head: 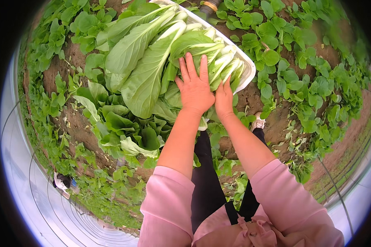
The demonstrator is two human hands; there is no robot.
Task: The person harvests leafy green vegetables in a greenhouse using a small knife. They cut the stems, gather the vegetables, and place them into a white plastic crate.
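Observation:
A white plastic crate (249,66) holds a heap of leafy greens (145,68) with pale stalks, which look like bok choy. Many stalks point toward the crate's far and right rim, while broad leaves spill over the left side. My left hand (195,88) lies palm down on the heap, fingers spread, grasping nothing. Close beside it, my right hand (224,98) touches the greens at the crate's near right end. Its fingertips are partly among the leaves, so whether it grips any is hidden. Most of the crate is covered by the greens.
More upright dark leaves (136,123) stand bunched left of my forearms. Rows of leafy plants (275,34) grow in brown soil on both sides. A shoe (258,122) shows beyond my right arm. Another person (61,181) is far off at lower left, near the curved greenhouse wall (34,185).

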